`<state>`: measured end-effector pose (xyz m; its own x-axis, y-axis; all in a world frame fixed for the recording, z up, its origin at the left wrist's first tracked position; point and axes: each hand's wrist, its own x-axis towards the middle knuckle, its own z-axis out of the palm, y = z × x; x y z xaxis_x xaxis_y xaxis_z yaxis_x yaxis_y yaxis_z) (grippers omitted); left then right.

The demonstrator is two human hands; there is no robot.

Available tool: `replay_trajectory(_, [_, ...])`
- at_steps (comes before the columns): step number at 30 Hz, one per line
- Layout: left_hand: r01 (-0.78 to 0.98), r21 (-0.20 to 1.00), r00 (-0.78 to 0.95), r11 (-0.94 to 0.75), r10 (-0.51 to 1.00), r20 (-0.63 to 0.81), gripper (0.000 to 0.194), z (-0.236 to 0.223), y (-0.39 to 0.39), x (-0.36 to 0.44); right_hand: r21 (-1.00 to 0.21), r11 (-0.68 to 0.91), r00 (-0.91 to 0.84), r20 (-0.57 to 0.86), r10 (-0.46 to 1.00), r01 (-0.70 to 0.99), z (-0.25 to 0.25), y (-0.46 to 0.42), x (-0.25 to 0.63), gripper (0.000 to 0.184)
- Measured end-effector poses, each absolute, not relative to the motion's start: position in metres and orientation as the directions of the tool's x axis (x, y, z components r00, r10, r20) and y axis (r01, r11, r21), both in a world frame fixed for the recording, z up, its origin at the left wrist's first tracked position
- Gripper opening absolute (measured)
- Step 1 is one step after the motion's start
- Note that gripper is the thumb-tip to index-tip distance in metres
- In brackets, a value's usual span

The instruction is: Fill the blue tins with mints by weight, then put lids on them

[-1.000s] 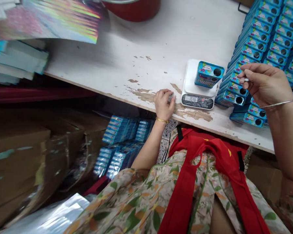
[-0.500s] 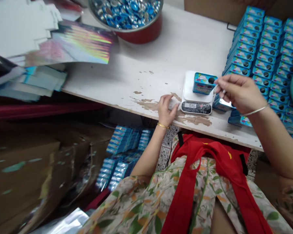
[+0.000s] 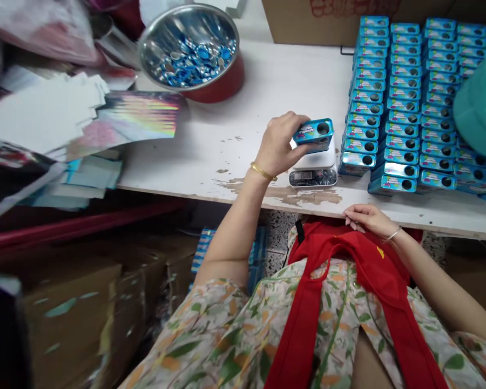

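White table (image 3: 275, 81) — scale (image 3: 314, 177), bowl (image 3: 227, 84), tins (image 3: 403, 119) apparently.

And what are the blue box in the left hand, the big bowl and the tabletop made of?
Blue box: probably tin, perhaps plastic; glossy, with a shiny rim. Bowl: seemingly metal, mirror-like silver inside, red outside. Tabletop: perhaps painted wood, white, worn to brown patches.

The box (image 3: 314, 131) is blue, the scale (image 3: 322, 160) black-and-white, the apron (image 3: 297, 324) red, the garment (image 3: 230, 337) leaf-patterned

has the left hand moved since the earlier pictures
Yes: judged against the scale, the left hand went rightward and forward, and now grips the blue box.
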<state>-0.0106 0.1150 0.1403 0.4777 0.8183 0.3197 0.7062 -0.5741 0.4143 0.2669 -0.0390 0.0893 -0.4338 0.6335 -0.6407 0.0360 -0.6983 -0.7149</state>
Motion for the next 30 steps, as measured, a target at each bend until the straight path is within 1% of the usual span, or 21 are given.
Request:
replay_trajectory(3, [0.635,0.417,0.532,-0.65,0.76,0.374,0.045,0.164,0.079,0.002,-0.721,-0.692,-0.408,-0.63,0.661,-0.009,0.084,-0.049,0.278,0.048])
replay_trajectory(5, [0.587,0.414,0.593,-0.696,0.717,0.366,0.045,0.163,0.059,0.02,-0.718,-0.695,-0.391,-0.626,0.675,-0.051,0.081,-0.054,0.279,0.048])
replay_trajectory(9, [0.617,0.329,0.658,-0.715,0.698,0.282,0.045,0.127,0.043,0.057,-0.697,-0.71,-0.389,-0.629,0.673,-0.1,0.076,-0.061,0.274,0.05])
replay_trajectory(13, [0.675,0.255,0.637,-0.693,0.721,0.275,0.05,0.093,0.05,0.071,-0.693,-0.709,-0.404,-0.616,0.676,-0.129,0.077,-0.067,0.274,0.052])
replay_trajectory(16, [0.691,0.244,0.601,-0.681,0.728,0.331,0.054,0.08,0.058,0.072,-0.724,-0.681,-0.434,-0.581,0.689,-0.111,0.091,-0.066,0.284,0.049])
replay_trajectory(18, [0.667,0.254,0.599,-0.7,0.707,0.376,0.053,0.073,0.062,0.072,-0.766,-0.637,-0.453,-0.54,0.709,-0.084,0.108,-0.061,0.295,0.046])
replay_trajectory(21, [0.611,0.265,0.618,-0.745,0.659,0.428,0.049,0.062,0.065,0.074,-0.841,-0.535,-0.394,-0.467,0.792,-0.077,0.143,-0.047,0.315,0.045])
replay_trajectory(24, [0.642,0.271,0.575,-0.717,0.685,0.447,0.045,0.055,0.062,0.077,-0.935,-0.353,-0.187,-0.342,0.921,-0.03,0.187,-0.029,0.338,0.042])
replay_trajectory(26, [0.683,0.289,0.527,-0.671,0.727,0.44,0.047,0.054,0.057,0.077,-0.98,-0.177,0.037,-0.174,0.984,0.088,0.217,-0.013,0.358,0.035])
replay_trajectory(28, [0.71,0.309,0.491,-0.633,0.759,0.427,0.051,0.055,0.052,0.077,-0.963,-0.012,0.254,0.059,0.965,0.27,0.238,0.008,0.387,0.027])
replay_trajectory(30, [0.728,0.326,0.468,-0.603,0.785,0.407,0.05,0.057,0.049,0.076,-0.886,0.067,0.345,0.247,0.905,0.459,0.248,0.03,0.422,0.016])
